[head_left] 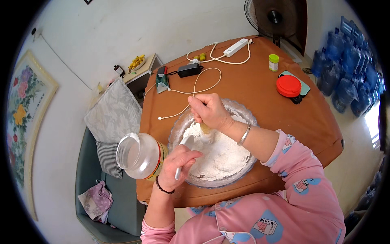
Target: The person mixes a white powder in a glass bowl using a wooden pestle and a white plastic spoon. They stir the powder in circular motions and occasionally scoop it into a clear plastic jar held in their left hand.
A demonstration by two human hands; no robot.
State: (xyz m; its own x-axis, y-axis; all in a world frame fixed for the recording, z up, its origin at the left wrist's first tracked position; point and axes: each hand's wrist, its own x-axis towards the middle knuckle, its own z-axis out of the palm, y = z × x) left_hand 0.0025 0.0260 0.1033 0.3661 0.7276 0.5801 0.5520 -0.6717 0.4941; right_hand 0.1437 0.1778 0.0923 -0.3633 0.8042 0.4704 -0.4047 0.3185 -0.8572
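Note:
A large clear bowl (174,129) with a scalloped rim stands on the table, holding a mound of white flour-like powder (223,160). At its near left side my left hand (177,162) is closed around a metal spoon (187,142), whose head is over the powder. My right hand (209,110), above the bowl's middle, is closed on a pale tan, powder-dusted thing (206,129). Its lower end reaches the powder; its kind is unclear, since my fingers cover the top. Left of the bowl sits a wide-mouthed clear jar (140,156) without a lid.
Behind the bowl, a white cable (219,77), a black adapter (189,70) and a power strip (235,47) lie on the brown-covered table (292,134). To the right are a red round lid (288,86), a phone (302,87) and a green-capped container (273,62). A sofa (122,199) borders the left.

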